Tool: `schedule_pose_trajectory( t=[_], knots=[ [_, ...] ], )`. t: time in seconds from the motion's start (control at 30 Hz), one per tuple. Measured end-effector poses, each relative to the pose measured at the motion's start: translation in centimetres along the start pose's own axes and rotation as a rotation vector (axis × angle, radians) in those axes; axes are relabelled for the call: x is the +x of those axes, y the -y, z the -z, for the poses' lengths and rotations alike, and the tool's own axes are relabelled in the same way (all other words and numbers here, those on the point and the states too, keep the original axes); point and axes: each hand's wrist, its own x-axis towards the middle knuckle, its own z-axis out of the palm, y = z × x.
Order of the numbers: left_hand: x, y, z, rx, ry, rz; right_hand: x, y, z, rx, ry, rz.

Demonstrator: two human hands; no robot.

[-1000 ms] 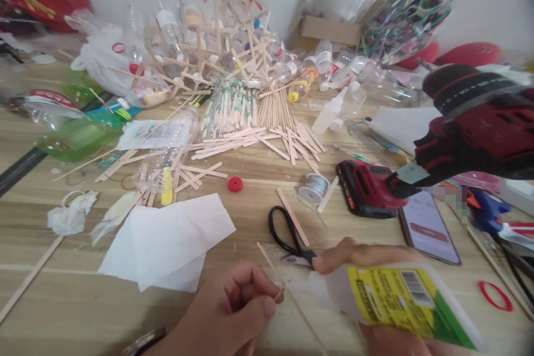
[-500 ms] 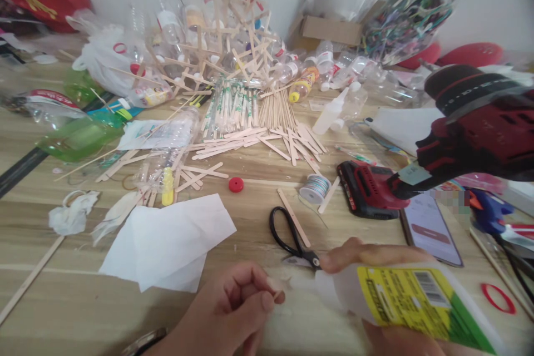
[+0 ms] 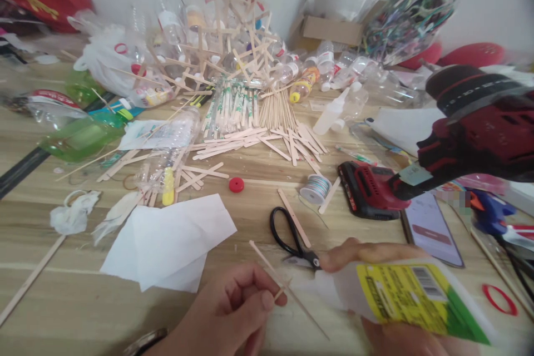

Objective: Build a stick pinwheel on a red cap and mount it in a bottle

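My left hand (image 3: 244,308) pinches a short piece of wood between thumb and forefinger. Just past the fingertips, a long thin wooden stick (image 3: 306,311) crosses it, slanting from upper left to lower right; the two seem joined. My right hand (image 3: 350,253) is wrapped round a white squeeze bottle (image 3: 400,295) with a yellow and green label, held on its side. Its pale nozzle points left and comes close to the crossing; whether it touches, I cannot tell. Black-handled scissors (image 3: 287,236) lie just beyond, beside a flat craft stick (image 3: 294,217).
A red cordless drill (image 3: 471,133) stands at the right, with a phone (image 3: 434,228) below it. White paper (image 3: 167,242) lies to the left. Behind are a thread spool (image 3: 316,189), a red cap (image 3: 236,184), piled craft sticks (image 3: 233,144) and several plastic bottles (image 3: 79,136).
The long thin stick now shows crosswise at my left fingertips, where only a small brown end was visible before. My right hand and the bottle have hardly moved.
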Motion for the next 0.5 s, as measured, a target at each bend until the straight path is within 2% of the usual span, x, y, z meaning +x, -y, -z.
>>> schedule_pose_trajectory(
  t=[0.1,0.13,0.17,0.27,0.4,0.5],
  knots=[
    [0.1,0.1,0.1,-0.003,0.007,-0.009,0.3,-0.5,0.4,0.034,0.12,0.035],
    [0.1,0.1,0.1,-0.002,0.016,-0.012,0.4,-0.6,0.5,0.049,0.099,0.036],
    [0.1,0.1,0.1,-0.002,0.022,-0.014,0.6,-0.8,0.6,0.078,0.023,0.058],
    [0.0,-0.1,0.1,-0.001,0.02,-0.019,1.3,-0.7,0.9,0.182,-0.049,-0.009],
    [-0.3,-0.6,-0.1,-0.003,-0.024,0.01,2.2,-0.4,0.9,0.202,-0.085,-0.096],
    [-0.3,-0.6,0.0,-0.007,-0.031,0.002,2.7,-0.5,0.6,0.297,-0.11,-0.137]
  ],
)
